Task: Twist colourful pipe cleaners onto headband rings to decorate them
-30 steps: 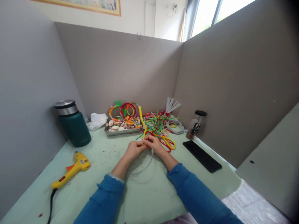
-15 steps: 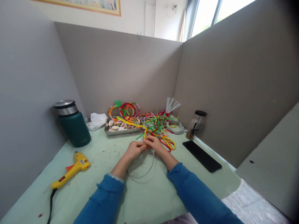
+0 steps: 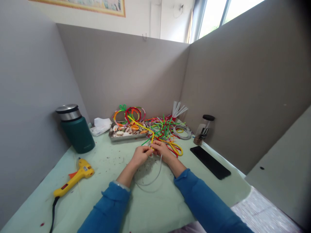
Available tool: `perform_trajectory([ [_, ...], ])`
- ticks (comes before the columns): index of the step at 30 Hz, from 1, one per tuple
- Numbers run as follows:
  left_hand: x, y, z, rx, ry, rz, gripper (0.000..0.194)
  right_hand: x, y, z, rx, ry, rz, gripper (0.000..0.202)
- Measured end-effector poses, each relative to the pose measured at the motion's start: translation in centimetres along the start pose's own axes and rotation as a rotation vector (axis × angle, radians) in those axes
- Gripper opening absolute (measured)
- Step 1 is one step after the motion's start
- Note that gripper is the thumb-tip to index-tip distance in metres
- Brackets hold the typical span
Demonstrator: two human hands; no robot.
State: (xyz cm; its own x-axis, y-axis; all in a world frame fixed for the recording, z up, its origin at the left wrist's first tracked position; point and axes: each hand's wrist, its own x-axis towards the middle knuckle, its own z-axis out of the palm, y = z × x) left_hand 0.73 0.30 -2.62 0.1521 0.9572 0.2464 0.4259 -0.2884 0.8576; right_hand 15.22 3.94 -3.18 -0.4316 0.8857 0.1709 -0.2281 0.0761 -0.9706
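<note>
My left hand [image 3: 141,155] and my right hand [image 3: 163,150] meet over the table, both closed in a pinch. A thin grey hoop [image 3: 155,177] hangs from between them toward me. Where the fingers meet, a yellow pipe cleaner [image 3: 141,125] rises from the hoop, then bends sharply and stretches away to the left above the shell tray. My left fingers grip the hoop at the join, while those of my right hand pinch the yellow pipe cleaner against it. The fingertips hide the exact wrap.
Behind my hands are a metal tray [image 3: 128,138] of shells, decorated hoops [image 3: 133,114] and heaped pipe cleaners [image 3: 165,127]. Left are a yellow glue gun [image 3: 73,181] with a cord and a green bottle [image 3: 79,134]. A black phone [image 3: 210,162] and a clear jar [image 3: 204,130] stand right.
The free end of the yellow pipe cleaner has swung up and to the right. Both hands have shifted very slightly and keep their pinch at the join.
</note>
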Motion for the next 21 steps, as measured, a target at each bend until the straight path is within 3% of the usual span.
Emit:
perform_trajectory([
  [10, 0.0, 0.1, 0.3, -0.009, 0.064, 0.050, 0.025, 0.7, 1.2, -0.3, 0.099, 0.021, -0.001, 0.028],
  [14, -0.1, 0.4, 0.5, -0.104, 0.154, 0.049, 0.024, 0.6, 0.9, 0.0, 0.157, 0.046, 0.015, 0.029],
  [21, -0.4, 1.4, 0.4, -0.204, 0.191, 0.078, 0.026, 0.3, 0.3, 0.6, 0.264, 0.046, 0.071, 0.032],
])
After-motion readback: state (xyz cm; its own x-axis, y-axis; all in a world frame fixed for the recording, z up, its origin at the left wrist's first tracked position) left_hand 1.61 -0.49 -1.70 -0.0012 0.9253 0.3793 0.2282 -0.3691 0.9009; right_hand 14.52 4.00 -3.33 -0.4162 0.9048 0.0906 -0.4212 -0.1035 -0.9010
